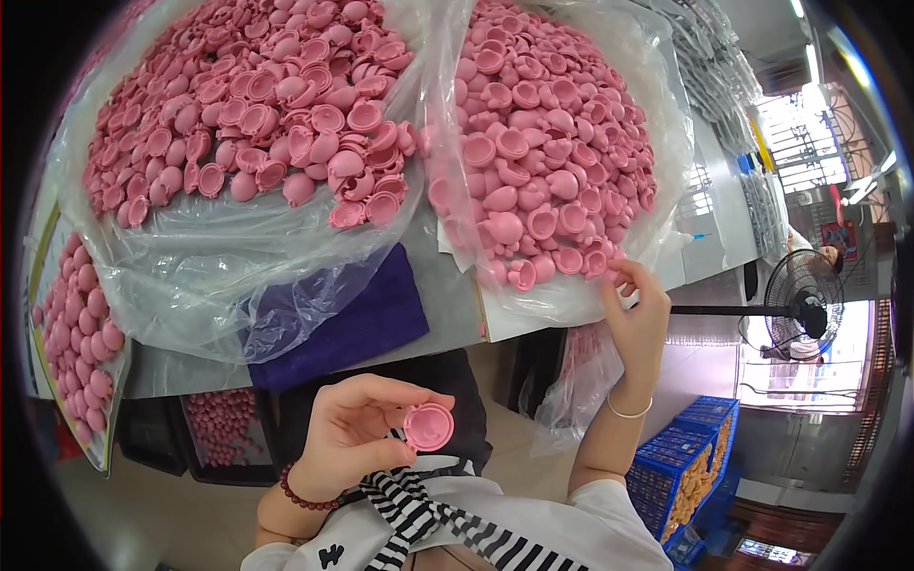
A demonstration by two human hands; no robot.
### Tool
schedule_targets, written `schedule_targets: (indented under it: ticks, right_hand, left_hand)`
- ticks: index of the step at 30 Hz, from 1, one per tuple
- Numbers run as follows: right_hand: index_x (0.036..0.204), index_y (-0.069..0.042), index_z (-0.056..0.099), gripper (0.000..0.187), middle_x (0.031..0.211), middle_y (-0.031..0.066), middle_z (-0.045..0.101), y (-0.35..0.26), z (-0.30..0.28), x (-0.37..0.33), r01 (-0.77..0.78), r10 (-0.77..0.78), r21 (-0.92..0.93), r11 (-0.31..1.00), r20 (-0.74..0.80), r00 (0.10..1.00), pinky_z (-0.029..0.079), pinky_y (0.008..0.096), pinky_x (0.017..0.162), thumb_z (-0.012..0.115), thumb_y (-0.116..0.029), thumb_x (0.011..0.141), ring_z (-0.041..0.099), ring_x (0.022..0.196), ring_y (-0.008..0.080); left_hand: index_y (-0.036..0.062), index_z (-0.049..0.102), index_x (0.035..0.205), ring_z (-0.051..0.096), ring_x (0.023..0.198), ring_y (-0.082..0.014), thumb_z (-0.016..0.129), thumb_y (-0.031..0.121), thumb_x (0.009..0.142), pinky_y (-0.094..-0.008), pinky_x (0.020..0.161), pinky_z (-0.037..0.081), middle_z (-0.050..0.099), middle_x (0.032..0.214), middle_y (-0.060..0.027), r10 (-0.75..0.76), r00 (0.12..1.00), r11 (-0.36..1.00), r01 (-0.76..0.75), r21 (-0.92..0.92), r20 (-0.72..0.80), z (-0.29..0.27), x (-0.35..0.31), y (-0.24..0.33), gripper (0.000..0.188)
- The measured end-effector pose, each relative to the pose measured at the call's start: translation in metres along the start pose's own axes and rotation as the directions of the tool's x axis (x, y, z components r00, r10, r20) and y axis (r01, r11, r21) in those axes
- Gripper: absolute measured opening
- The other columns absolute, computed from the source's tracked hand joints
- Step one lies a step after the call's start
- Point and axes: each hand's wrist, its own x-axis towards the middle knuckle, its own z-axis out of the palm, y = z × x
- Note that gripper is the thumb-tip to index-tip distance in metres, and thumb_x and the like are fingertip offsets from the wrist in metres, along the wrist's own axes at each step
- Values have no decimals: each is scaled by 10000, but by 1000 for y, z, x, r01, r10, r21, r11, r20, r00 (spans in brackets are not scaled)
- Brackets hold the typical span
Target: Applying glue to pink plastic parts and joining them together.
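Note:
In front of my chest, my left hand (347, 428) pinches a small pink hollow half-shell (428, 427) between thumb and fingers, its round cavity facing up. My right hand (642, 314) reaches to the near right edge of the right-hand heap of pink plastic pieces (543, 224). Thumb and fingertips come together there on a pink piece (596, 264), partly covered by the fingers. Some pieces in this heap are hollow cups, others have rounded, bulging shapes. It rests on clear plastic sheeting (538, 311).
A larger heap of pink half-shells (252, 100) lies on plastic at the left. A purple cloth (347, 319) hangs over the table's near edge. Pink balls fill a tray (112, 419) at far left and a dark bin (195, 466) below. Blue crates (681, 447) and a fan (804, 305) stand right.

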Motion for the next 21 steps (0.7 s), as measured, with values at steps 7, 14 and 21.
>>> schedule_targets:
  ticks: [7,14,21]
  right_hand:
    - [1077,21,578,362,739,48,553,-78,4,-36,-25,-194,745,667,206,959,407,226,566,622,38,718,507,612,117]
    - [1085,-1,588,346,849,83,602,-132,47,-17,140,-468,819,556,170,867,452,193,539,580,83,750,574,655,88]
    - [987,-37,548,328,811,84,537,-134,31,-20,222,-404,517,827,271,874,455,300,594,675,-50,685,555,702,213]
  left_hand:
    - [-70,508,1080,562,1032,-275,687,-50,685,-372,893,459,552,1095,-252,50,998,999,-49,19,-47,-6,-3,8,434]
    - [-69,499,1081,543,1063,-278,671,-64,696,-371,904,455,546,1103,-247,98,994,995,-97,23,-54,-9,-9,13,421]
    - [-74,485,1103,552,1043,-246,654,-74,708,-353,907,446,536,1128,-239,164,976,982,-147,122,-143,-17,-14,21,430]
